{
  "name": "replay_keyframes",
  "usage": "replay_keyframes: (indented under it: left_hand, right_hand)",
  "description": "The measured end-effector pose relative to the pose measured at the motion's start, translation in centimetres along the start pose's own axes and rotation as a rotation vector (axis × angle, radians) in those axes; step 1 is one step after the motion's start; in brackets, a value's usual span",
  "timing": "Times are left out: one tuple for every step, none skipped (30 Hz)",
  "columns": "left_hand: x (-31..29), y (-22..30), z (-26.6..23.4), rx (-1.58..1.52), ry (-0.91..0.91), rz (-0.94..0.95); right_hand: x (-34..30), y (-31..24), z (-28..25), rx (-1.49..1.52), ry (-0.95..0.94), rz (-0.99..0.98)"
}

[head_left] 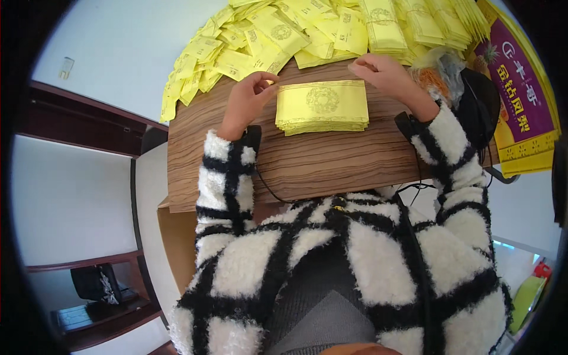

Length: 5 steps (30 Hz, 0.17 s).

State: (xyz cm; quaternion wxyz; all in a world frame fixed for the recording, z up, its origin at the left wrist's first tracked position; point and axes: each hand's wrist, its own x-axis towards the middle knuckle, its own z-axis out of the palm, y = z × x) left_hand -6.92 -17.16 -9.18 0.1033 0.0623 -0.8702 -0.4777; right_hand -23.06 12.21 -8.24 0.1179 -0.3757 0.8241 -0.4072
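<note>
A neat stack of yellow printed paper slips (322,106), with a round ornamental pattern on the top one, lies on the wood-grain table (307,165) in front of me. By its upper left corner is my left hand (248,99), fingers bent, with a gap between thumb and forefinger. My right hand (387,77) hovers just beyond the upper right corner, fingers reaching left and thumb beneath them. Nothing shows between the fingers of either hand. Dark bands circle both my wrists.
Loose yellow slips (236,50) spread in a heap along the far left. Tied yellow bundles (384,26) stand at the far right. Beside them are a clear plastic bag with orange rubber bands (435,83) and a purple and yellow printed carton (520,83). Dark cables hang near my right sleeve.
</note>
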Motion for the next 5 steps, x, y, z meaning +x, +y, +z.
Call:
replay_keyframes:
  left_hand:
    - [0.0,0.7,-0.4,0.047,-0.014,0.004]
    - [0.1,1.5,-0.8,0.094,-0.027,0.010]
    - [0.1,2.1,-0.8,0.140,-0.033,0.013]
    - [0.2,2.8,-0.7,0.225,-0.045,0.070]
    - [0.4,3.7,-0.6,0.310,-0.056,0.127]
  right_hand:
    - [0.1,0.8,0.1,0.046,0.063,-0.032]
    - [0.1,1.6,0.0,0.055,0.076,-0.038]
    - [0.2,2.3,0.2,0.086,0.097,-0.039]
    - [0.2,2.9,0.2,0.116,0.119,-0.041]
    - [0.3,3.6,0.3,0.146,0.140,-0.044]
